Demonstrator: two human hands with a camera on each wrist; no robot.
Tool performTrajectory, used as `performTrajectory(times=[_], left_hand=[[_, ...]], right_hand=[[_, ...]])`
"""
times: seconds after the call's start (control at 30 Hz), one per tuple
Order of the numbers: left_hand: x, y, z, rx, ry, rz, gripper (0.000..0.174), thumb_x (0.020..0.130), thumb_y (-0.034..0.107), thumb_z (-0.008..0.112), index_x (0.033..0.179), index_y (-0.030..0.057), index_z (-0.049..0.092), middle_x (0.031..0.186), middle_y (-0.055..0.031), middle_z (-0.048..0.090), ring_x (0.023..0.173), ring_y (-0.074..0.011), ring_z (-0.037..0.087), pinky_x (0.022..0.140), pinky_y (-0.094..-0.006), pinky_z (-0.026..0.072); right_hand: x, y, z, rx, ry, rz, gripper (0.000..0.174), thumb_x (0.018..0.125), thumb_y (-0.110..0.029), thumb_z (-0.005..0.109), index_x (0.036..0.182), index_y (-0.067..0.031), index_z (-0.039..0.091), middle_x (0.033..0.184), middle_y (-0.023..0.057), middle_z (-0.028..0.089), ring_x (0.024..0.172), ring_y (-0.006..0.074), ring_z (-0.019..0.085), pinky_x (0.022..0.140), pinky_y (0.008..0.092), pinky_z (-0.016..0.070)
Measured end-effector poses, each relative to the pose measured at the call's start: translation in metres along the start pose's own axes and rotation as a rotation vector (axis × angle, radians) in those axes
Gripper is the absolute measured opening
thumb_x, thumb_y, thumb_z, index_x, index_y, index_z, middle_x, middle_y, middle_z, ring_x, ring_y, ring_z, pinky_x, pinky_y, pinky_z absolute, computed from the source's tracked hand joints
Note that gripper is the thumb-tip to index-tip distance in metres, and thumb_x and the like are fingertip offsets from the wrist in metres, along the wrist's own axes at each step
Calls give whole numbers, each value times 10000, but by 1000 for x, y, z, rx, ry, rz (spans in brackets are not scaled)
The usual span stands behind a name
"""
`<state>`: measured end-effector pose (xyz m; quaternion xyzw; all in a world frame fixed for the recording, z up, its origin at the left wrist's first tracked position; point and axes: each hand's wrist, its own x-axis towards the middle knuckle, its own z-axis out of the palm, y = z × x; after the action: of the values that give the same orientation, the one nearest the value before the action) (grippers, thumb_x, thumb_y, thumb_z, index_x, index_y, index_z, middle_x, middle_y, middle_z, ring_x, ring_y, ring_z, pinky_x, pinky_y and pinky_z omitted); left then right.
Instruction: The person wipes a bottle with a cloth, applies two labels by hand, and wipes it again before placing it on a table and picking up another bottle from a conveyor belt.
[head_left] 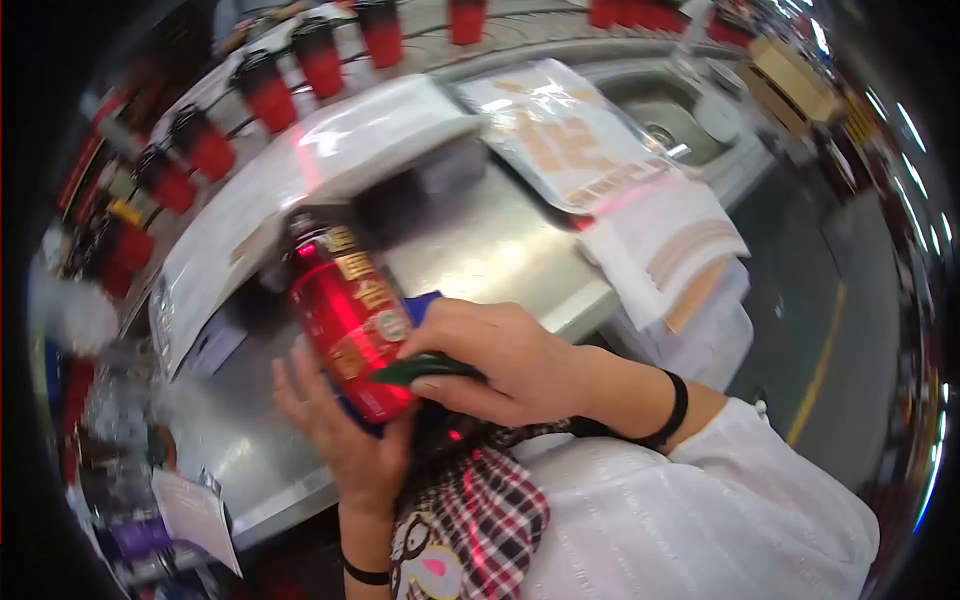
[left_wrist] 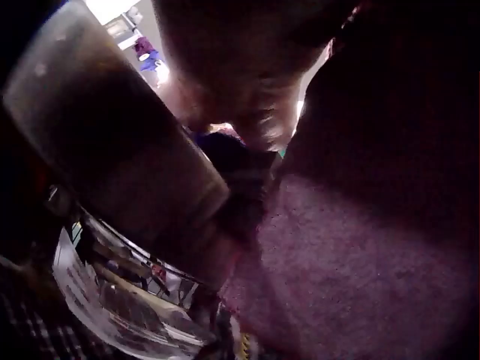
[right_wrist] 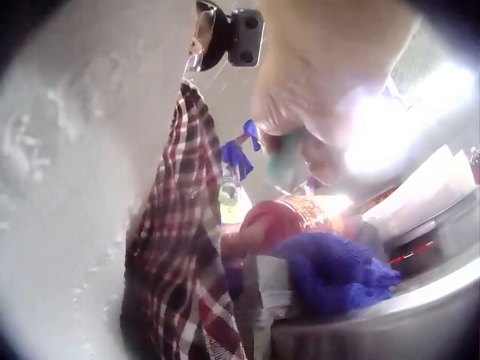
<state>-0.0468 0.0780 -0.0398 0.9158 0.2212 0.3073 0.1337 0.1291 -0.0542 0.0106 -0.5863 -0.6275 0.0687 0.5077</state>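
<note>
A glossy red bottle (head_left: 345,310) with gold lettering and a dark top lies tilted over the metal table. My left hand (head_left: 345,440) holds it at its lower end, fingers spread along the left side and thumb by the base. In my right hand (head_left: 500,360), thumb and forefinger pinch a flat dark green scraper-like piece (head_left: 420,370), whose pointed end overlaps the lower part of the bottle. A blue cloth (right_wrist: 330,270) is bunched beside the bottle in the right wrist view. The left wrist view is mostly dark.
Several red-and-black bottles (head_left: 265,90) stand in a row along the back. A long white plastic-wrapped piece (head_left: 370,135) lies across the metal table (head_left: 500,255). Sheets of tan stickers (head_left: 560,130) lie at right, near a sink (head_left: 660,120). A stack of white sheets (head_left: 670,250) overhangs the edge.
</note>
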Motion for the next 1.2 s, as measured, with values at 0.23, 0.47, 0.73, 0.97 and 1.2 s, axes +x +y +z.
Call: performTrajectory(times=[0.23, 0.47, 0.73, 0.97, 1.2], left_hand=[[-12, -21, 20, -593, -6, -160, 1018, 872, 590, 627, 1526, -29, 152, 1560, -220, 239, 1433, -344, 270, 1153, -445, 233], [-11, -7, 20, -573, -24, -163, 1029, 879, 662, 551, 1526, -34, 156, 1562, -228, 234, 1425, -337, 291, 1150, -442, 244], [-4, 0, 17, -515, -16, -158, 1022, 880, 660, 554, 1524, -35, 170, 1550, -230, 258, 1393, -332, 344, 1130, -441, 281], [-3, -3, 21, -524, 14, -136, 1007, 883, 624, 584, 1525, -30, 166, 1536, -225, 286, 1379, -327, 362, 1121, -435, 295], [-4, 10, 11, -397, 87, -105, 959, 884, 519, 661, 1521, -14, 180, 1524, -219, 317, 1381, -328, 367, 1130, -424, 289]], right_hand=[[-81, 35, -105, -698, 194, 288, 344, 728, 137, 514, 991, -19, 670, 1350, 199, 544, 1201, 372, 518, 1019, 422, 431], [-199, 67, -175, -1229, 152, 726, 259, 807, -70, 585, 1013, -119, 734, 1291, 106, 598, 1233, 344, 490, 894, 484, 481], [-207, 74, -189, -1180, 152, 603, 312, 790, -81, 627, 1082, -149, 715, 1234, 90, 615, 1152, 334, 532, 857, 441, 514], [-199, 66, -180, -1121, 218, 577, 291, 781, -133, 689, 1067, -173, 725, 1243, 81, 591, 1141, 326, 528, 857, 444, 507], [-185, 50, -186, -1052, 197, 524, 86, 766, -115, 717, 845, -104, 686, 1178, 87, 582, 1148, 334, 504, 951, 439, 435]])
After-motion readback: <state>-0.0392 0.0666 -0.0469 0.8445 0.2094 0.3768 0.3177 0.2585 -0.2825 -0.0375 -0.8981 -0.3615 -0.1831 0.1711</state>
